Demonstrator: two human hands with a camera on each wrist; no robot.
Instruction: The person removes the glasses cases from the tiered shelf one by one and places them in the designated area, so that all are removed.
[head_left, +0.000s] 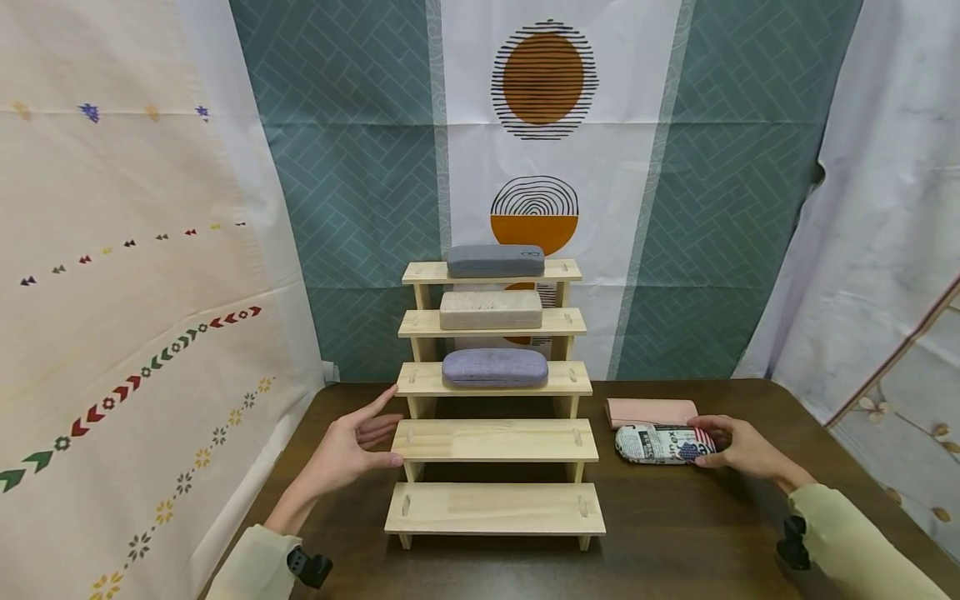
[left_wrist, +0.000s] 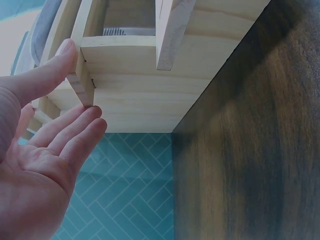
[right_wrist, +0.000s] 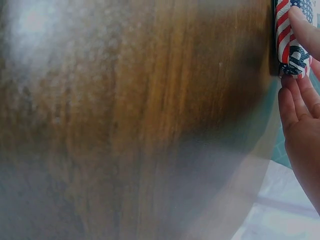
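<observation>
My left hand (head_left: 352, 442) holds the left end of the second-lowest board of a stepped wooden display rack (head_left: 495, 508). In the left wrist view, the thumb and fingertips lie on opposite edges of that board (left_wrist: 82, 87). Off to the rack's right, my right hand (head_left: 738, 450) grips the right end of a newsprint-patterned glasses case (head_left: 656, 444), thumb in front and fingers behind. Red and white stripes and blue stars show on that case (right_wrist: 295, 45) in the right wrist view. A pink glasses case (head_left: 648, 410) lies just behind it on the table.
On the rack's upper three steps sit a grey-blue glasses case (head_left: 495, 262), a beige speckled case (head_left: 491, 310) and a purple case (head_left: 495, 368), top to bottom. The dark wooden table (head_left: 675, 525) is bordered by patterned cloth hangings (head_left: 360, 167) at the back and sides.
</observation>
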